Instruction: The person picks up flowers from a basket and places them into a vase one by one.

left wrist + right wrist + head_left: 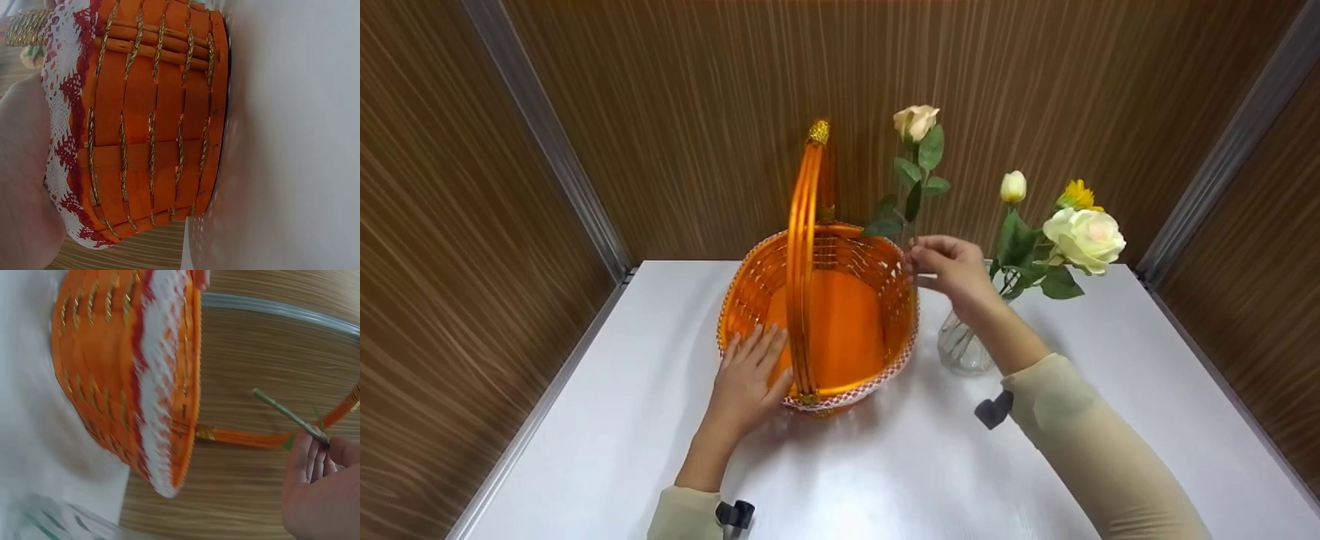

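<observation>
An orange woven basket with a tall arched handle and lace trim stands on the white table. My left hand rests on its near left rim, fingers extended over the inside; the left wrist view shows the palm against the lace trim. By the basket's right rim, my right hand pinches the stem of a pale rose, which stands upright with its bloom above the hand. The right wrist view shows the cut lower stem jutting out from the fingers, above the rim level.
Right of the basket stands a clear glass vase, partly behind my right forearm. It holds a white tulip, a yellow flower and a large cream rose. Wood-grain panels enclose the table at the back and sides.
</observation>
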`<state>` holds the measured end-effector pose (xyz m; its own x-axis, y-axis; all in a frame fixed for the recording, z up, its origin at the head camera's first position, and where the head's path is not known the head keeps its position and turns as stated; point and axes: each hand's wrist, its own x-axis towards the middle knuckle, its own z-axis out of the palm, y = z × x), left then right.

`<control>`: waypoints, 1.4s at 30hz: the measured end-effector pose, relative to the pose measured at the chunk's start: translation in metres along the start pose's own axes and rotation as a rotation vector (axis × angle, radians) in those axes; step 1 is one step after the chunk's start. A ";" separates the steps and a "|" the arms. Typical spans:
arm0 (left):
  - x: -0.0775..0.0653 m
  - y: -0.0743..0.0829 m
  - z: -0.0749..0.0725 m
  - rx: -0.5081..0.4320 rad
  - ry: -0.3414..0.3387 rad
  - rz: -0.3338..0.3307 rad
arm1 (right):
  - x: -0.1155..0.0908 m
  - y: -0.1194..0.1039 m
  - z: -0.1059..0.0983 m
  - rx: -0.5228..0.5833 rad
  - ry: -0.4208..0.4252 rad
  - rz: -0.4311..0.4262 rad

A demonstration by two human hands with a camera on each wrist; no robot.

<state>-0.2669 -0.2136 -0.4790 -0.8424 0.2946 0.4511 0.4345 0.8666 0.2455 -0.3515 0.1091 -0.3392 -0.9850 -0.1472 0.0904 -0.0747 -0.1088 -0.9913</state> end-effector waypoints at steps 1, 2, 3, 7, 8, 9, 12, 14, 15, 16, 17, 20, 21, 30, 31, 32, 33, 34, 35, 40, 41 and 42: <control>0.000 0.000 0.000 0.003 -0.003 -0.001 | 0.000 -0.004 -0.002 -0.021 0.000 -0.010; 0.000 0.000 0.000 0.005 -0.006 -0.001 | 0.001 -0.007 -0.004 -0.047 0.003 -0.022; -0.001 0.000 0.000 0.006 -0.005 -0.001 | 0.001 -0.011 -0.006 -0.074 0.004 -0.036; -0.001 0.000 0.000 0.010 0.006 0.002 | 0.006 -0.026 -0.010 -0.223 0.020 -0.100; -0.001 0.000 0.000 0.008 0.008 0.001 | 0.006 -0.030 -0.011 -0.264 0.034 -0.118; -0.001 0.000 0.000 0.006 0.009 0.000 | 0.007 -0.033 -0.012 -0.306 0.046 -0.134; -0.001 0.001 0.000 0.003 0.010 -0.002 | 0.009 -0.044 -0.012 -0.422 0.080 -0.176; 0.000 0.001 0.001 0.003 0.008 -0.002 | 0.011 -0.051 -0.013 -0.498 0.090 -0.201; 0.000 0.002 0.001 0.002 0.007 -0.001 | 0.012 -0.053 -0.013 -0.544 0.094 -0.213; 0.000 0.002 0.002 0.003 0.008 0.001 | 0.013 -0.056 -0.013 -0.590 0.099 -0.224; 0.001 0.001 0.002 0.002 0.008 0.001 | 0.014 -0.059 -0.013 -0.633 0.103 -0.235; 0.001 0.001 0.003 0.003 0.006 0.001 | 0.019 -0.064 -0.014 -0.733 0.111 -0.250; 0.001 0.001 0.003 0.003 0.004 0.000 | 0.021 -0.065 -0.014 -0.751 0.115 -0.249; 0.000 0.003 0.003 0.006 0.006 0.011 | 0.028 -0.063 -0.020 -0.836 0.115 -0.250; 0.000 0.004 0.003 0.004 0.006 0.010 | 0.028 -0.062 -0.021 -0.844 0.112 -0.247; 0.000 0.004 0.003 0.003 0.007 0.011 | 0.028 -0.062 -0.022 -0.853 0.110 -0.244; 0.000 0.004 0.003 0.000 0.009 0.012 | 0.028 -0.061 -0.023 -0.859 0.109 -0.242; 0.000 0.004 0.003 -0.001 0.008 0.011 | 0.029 -0.060 -0.025 -0.865 0.108 -0.240; -0.001 0.005 0.003 -0.003 0.010 0.012 | 0.029 -0.059 -0.026 -0.865 0.105 -0.235; -0.001 0.007 0.001 -0.001 0.012 0.006 | 0.029 -0.053 -0.034 -0.821 0.087 -0.217; -0.001 0.007 0.001 0.001 0.011 0.005 | 0.028 -0.052 -0.036 -0.805 0.082 -0.210; -0.001 0.007 0.001 0.002 0.008 0.002 | 0.028 -0.050 -0.038 -0.794 0.079 -0.206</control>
<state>-0.2630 -0.2073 -0.4788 -0.8390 0.2935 0.4582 0.4357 0.8669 0.2423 -0.3811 0.1475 -0.2903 -0.9454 -0.1276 0.2999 -0.3136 0.6061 -0.7310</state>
